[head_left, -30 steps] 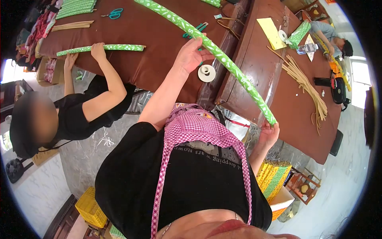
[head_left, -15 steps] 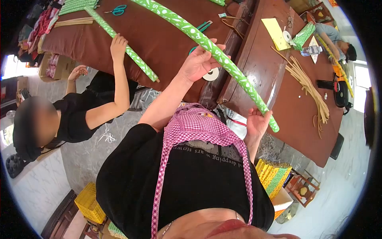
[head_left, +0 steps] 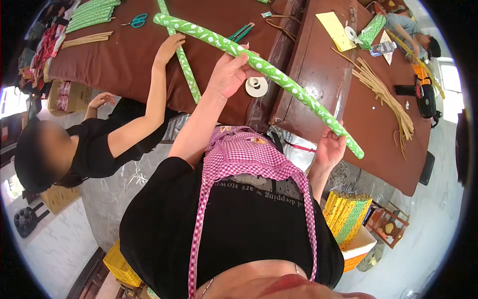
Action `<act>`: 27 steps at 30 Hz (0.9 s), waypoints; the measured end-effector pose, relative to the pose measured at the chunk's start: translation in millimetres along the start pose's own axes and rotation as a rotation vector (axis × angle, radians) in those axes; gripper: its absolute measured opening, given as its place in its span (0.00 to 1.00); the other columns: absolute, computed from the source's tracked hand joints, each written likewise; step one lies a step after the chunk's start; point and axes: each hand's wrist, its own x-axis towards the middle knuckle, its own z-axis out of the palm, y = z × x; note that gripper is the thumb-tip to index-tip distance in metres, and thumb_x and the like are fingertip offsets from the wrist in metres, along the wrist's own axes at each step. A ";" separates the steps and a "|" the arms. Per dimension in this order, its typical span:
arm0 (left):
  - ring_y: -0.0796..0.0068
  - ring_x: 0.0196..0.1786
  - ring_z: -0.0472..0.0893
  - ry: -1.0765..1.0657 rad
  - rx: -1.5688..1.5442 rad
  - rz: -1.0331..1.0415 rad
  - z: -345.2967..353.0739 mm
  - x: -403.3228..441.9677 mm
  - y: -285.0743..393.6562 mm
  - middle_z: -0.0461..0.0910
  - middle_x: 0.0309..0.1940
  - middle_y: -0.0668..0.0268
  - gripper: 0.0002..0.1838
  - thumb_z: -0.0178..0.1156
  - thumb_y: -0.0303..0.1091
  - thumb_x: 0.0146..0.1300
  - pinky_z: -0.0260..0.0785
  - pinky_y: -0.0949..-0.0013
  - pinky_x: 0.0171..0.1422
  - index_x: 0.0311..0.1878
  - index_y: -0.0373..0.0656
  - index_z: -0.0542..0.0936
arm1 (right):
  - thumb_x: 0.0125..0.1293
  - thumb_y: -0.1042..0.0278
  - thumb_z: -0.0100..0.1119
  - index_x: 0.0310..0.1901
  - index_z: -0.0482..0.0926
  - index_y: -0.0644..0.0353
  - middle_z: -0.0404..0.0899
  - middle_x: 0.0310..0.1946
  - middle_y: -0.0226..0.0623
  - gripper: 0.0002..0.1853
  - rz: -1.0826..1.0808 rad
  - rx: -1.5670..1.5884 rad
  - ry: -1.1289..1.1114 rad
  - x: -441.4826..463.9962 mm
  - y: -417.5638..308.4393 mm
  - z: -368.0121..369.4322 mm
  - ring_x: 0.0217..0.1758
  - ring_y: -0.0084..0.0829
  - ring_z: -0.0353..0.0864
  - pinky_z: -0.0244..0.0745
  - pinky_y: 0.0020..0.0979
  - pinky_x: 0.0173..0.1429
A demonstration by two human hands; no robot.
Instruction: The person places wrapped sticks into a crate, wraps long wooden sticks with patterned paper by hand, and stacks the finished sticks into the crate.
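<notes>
Hands (head_left: 228, 77) (head_left: 330, 150) hold green roll (head_left: 274, 74) — right end juts clear.

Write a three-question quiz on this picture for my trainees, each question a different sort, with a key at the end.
1. Multiple choice: what is the main colour of the patterned roll in the left hand?
A) Blue
B) Green
C) Red

2. True or false: the left hand is nearer the roll's middle than the right hand is.

3. Fill in: in the picture, the clear bottle lies to the ____ of the yellow sheet.

Key: 1. B; 2. True; 3. right
</notes>
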 end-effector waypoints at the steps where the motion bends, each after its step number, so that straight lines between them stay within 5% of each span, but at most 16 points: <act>1: 0.58 0.46 0.76 0.004 -0.022 0.011 2.4 -0.5 -0.6 0.75 0.42 0.54 0.13 0.53 0.28 0.60 0.73 0.48 0.46 0.49 0.41 0.68 | 0.57 0.68 0.57 0.49 0.70 0.66 0.72 0.50 0.42 0.19 -0.007 0.016 -0.012 -0.3 0.0 0.9 0.55 0.35 0.68 0.62 0.40 0.61; 13: 0.56 0.48 0.76 -0.055 -0.035 -0.042 14.0 -11.6 -0.2 0.73 0.45 0.52 0.13 0.50 0.24 0.61 0.72 0.50 0.49 0.50 0.40 0.66 | 0.58 0.66 0.57 0.41 0.70 0.68 0.72 0.45 0.46 0.15 0.105 0.063 0.254 18.3 1.0 -12.3 0.54 0.41 0.68 0.61 0.47 0.63; 20: 0.60 0.44 0.77 0.067 0.030 0.066 -6.1 -12.0 23.8 0.75 0.40 0.59 0.12 0.50 0.26 0.61 0.73 0.50 0.47 0.48 0.38 0.68 | 0.59 0.71 0.52 0.49 0.67 0.74 0.69 0.52 0.50 0.18 0.033 0.174 0.123 22.8 -17.1 -5.0 0.59 0.43 0.65 0.56 0.50 0.66; 27: 0.61 0.46 0.76 0.090 0.050 0.081 -6.6 -19.0 26.6 0.75 0.41 0.60 0.11 0.49 0.24 0.61 0.72 0.53 0.49 0.48 0.41 0.70 | 0.59 0.70 0.53 0.51 0.68 0.69 0.70 0.50 0.47 0.19 -0.005 0.146 0.075 24.0 -16.1 -3.1 0.58 0.41 0.65 0.54 0.49 0.66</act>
